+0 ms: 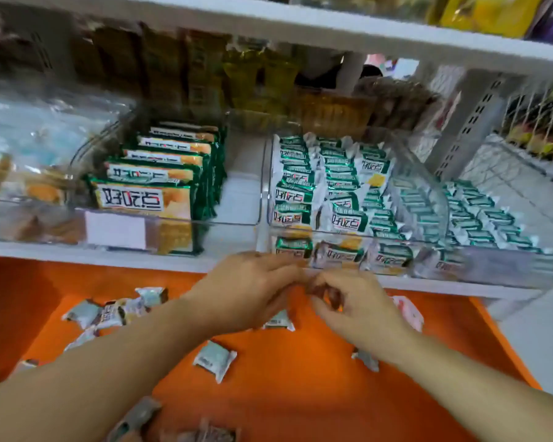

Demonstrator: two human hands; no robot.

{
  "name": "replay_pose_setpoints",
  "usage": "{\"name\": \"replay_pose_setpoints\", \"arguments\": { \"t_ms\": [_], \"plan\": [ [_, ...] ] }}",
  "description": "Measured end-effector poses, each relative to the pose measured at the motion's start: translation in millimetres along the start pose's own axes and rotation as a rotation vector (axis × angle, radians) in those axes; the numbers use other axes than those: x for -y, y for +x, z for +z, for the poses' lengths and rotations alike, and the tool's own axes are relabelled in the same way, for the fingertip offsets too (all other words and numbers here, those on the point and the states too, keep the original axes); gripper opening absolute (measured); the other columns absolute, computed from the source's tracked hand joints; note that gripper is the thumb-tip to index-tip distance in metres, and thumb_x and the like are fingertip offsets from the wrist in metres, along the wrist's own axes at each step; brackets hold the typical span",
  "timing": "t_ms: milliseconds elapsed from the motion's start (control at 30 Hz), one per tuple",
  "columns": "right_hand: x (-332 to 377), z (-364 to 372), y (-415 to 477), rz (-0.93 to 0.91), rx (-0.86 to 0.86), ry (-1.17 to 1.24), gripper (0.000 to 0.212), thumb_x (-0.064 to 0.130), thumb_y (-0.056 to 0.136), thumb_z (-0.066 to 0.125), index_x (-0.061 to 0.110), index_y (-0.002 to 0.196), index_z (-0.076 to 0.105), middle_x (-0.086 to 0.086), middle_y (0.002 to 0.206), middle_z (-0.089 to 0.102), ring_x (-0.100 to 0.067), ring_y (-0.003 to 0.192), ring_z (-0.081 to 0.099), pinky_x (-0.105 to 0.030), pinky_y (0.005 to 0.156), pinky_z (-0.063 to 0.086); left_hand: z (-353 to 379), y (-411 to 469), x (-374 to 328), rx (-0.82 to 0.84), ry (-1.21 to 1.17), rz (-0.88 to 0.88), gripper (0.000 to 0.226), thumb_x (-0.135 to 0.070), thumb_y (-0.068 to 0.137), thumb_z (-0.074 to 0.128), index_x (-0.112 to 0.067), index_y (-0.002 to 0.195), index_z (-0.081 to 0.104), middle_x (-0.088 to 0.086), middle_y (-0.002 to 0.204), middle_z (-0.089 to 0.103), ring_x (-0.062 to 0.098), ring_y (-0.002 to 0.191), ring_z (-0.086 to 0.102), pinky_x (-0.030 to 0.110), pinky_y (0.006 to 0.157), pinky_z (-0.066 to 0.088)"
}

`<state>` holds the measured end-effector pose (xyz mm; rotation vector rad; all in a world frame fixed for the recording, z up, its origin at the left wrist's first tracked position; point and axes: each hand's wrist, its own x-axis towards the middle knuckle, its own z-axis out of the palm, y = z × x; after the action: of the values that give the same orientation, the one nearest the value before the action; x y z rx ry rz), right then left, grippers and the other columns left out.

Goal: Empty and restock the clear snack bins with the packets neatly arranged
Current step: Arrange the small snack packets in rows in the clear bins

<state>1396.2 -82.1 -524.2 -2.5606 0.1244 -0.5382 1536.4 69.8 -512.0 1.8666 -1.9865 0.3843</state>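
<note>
A clear snack bin [332,232] on the white shelf holds rows of small green and white packets [342,193]. To its left a second clear bin [224,223] holds upright orange and green biscuit packs [147,193]. My left hand [249,288] and my right hand [355,304] meet just below the front of the packet bin, over an orange surface. Both have curled fingers. My right hand pinches a small dark packet [331,296]. Whether my left hand holds anything is hidden. Loose small packets [214,360] lie scattered on the orange surface.
The orange surface [284,393] spreads below the shelf edge [125,253]. More green and white packets [479,215] lie right of the bin. Bagged snacks [20,173] fill a bin at far left. A white upper shelf [300,30] hangs overhead; a perforated upright [473,122] stands right.
</note>
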Motion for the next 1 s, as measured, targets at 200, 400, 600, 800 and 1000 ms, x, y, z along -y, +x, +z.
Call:
{"name": "replay_pose_setpoints", "arguments": {
  "t_ms": [200, 400, 600, 800, 1000],
  "plan": [
    [-58, 74, -25, 0.201, 0.415, -0.111, 0.013, 0.024, 0.088, 0.062, 0.026, 0.1, 0.067, 0.018, 0.078, 0.055, -0.001, 0.072, 0.047, -0.02, 0.065, 0.034, 59, -77, 13, 0.497, -0.051, -0.281, 0.029, -0.022, 0.094, 0.046, -0.023, 0.118, 0.062, -0.001, 0.117, 0.062, 0.023, 0.097, 0.064, 0.032, 0.071, 0.052],
    [-148, 108, -49, 0.598, 0.514, -0.108, 0.05, 0.024, 0.085, 0.069, 0.013, 0.131, 0.052, -0.011, 0.128, 0.054, -0.025, 0.118, 0.052, -0.022, 0.095, 0.033, 138, -111, 46, 0.885, -0.225, -0.645, 0.054, -0.031, 0.094, 0.055, -0.026, 0.144, 0.035, 0.007, 0.15, 0.033, 0.026, 0.133, 0.039, 0.035, 0.103, 0.039],
    [-225, 122, -75, 0.825, 0.478, -0.18, 0.084, 0.031, 0.078, 0.076, 0.023, 0.148, 0.029, -0.019, 0.149, 0.031, -0.033, 0.137, 0.033, -0.038, 0.111, 0.032, 201, -104, 55, 0.812, -0.183, -0.807, 0.071, -0.03, 0.093, 0.057, -0.032, 0.151, 0.016, 0.005, 0.159, 0.01, 0.03, 0.144, 0.013, 0.041, 0.111, 0.03],
    [-270, 144, -61, 0.963, 0.479, -0.014, 0.105, 0.023, 0.075, 0.076, 0.04, 0.15, 0.005, -0.01, 0.159, 0.014, -0.032, 0.08, 0.071, -0.036, 0.063, 0.058, 244, -79, 64, 0.877, -0.15, -0.922, 0.089, -0.037, 0.09, 0.062, -0.04, 0.151, -0.003, 0.015, 0.158, -0.012, 0.041, 0.144, -0.009, 0.056, 0.116, 0.014],
    [-252, 148, -52, 0.964, 0.624, -0.068, 0.089, 0.022, 0.083, 0.07, 0.025, 0.152, 0.015, 0.001, 0.161, -0.004, -0.032, 0.117, 0.055, -0.04, 0.082, 0.057, 284, -73, 54, 1.016, -0.124, -0.977, 0.084, -0.047, 0.088, 0.06, -0.042, 0.15, 0.003, 0.012, 0.156, -0.025, 0.044, 0.144, -0.003, 0.053, 0.115, 0.024]
  ]
}}
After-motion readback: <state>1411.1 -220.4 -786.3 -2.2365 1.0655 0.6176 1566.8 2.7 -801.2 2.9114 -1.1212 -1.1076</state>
